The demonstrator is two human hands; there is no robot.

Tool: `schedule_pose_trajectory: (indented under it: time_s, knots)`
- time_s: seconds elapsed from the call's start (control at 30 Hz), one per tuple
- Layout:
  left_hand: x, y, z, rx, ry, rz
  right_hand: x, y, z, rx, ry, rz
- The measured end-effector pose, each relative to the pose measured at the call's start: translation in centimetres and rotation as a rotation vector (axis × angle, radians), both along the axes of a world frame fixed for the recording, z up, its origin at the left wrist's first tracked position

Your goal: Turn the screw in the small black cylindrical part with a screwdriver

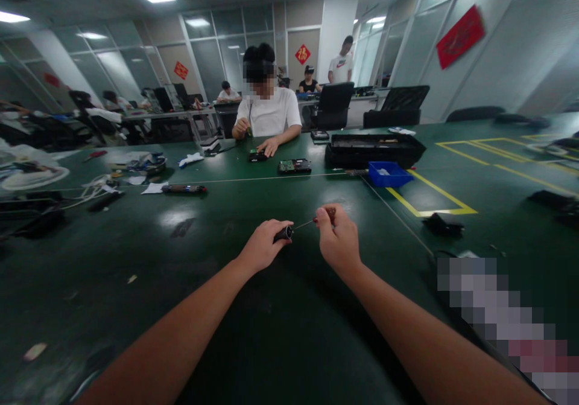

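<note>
My left hand [263, 245] is closed around a small black cylindrical thing [284, 233], whose round end with a pale rim faces right. Its kind I cannot make out, as the fingers cover much of it. In my right hand [340, 240] is a screwdriver [315, 220] with a reddish handle, mostly hidden by the fingers. The screwdriver's thin shaft points left, and its tip is at the round end of the black cylinder; whether it is inserted I cannot tell. Both hands are above the green table [253, 344].
Across the table a person in a white shirt [271, 115] works on a small device. Nearby are a hard drive [294, 166], a black tray [374, 150], a blue bin [389, 174] and a black block [444, 224]. A dark pen-like tool [184, 189] and cables [93, 189] lie left.
</note>
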State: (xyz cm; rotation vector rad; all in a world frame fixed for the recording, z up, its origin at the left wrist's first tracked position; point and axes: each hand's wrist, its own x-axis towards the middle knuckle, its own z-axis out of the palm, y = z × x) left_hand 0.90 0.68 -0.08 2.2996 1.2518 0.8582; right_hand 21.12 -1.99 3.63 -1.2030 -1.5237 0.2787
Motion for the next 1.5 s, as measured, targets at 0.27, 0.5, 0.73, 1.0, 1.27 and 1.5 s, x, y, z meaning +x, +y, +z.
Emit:
schedule_pose_trajectory:
  time_s: [0.27, 0.5, 0.73, 1.0, 1.27, 1.5]
  knots:
    - [0.0, -0.1, 0.1, -0.024, 0.001, -0.009, -0.1, 0.1, 0.2, -0.041, -0.098, -0.007]
    - [-0.1, 0.0, 0.3, -0.037, -0.128, 0.053, 0.0, 0.0, 0.2, -0.021, -0.099, -0.058]
    - [-0.2, 0.6, 1.0, -0.233, -0.632, 0.158, 0.0, -0.1, 0.5, -0.002, -0.050, -0.051]
    - [0.0, 0.5, 3.2, -0.299, -0.409, 0.186, 0.1, -0.1, 0.5, 0.063, 0.013, -0.059]
    - [1.9, 1.5, 2.0, -0.094, 0.159, -0.026, 0.2, -0.4, 0.9, 0.074, 0.019, -0.069]
    - [3.1, 2.5, 1.2, -0.294, -0.141, 0.005, 0.2, -0.3, 0.7, 0.066, 0.017, -0.068]
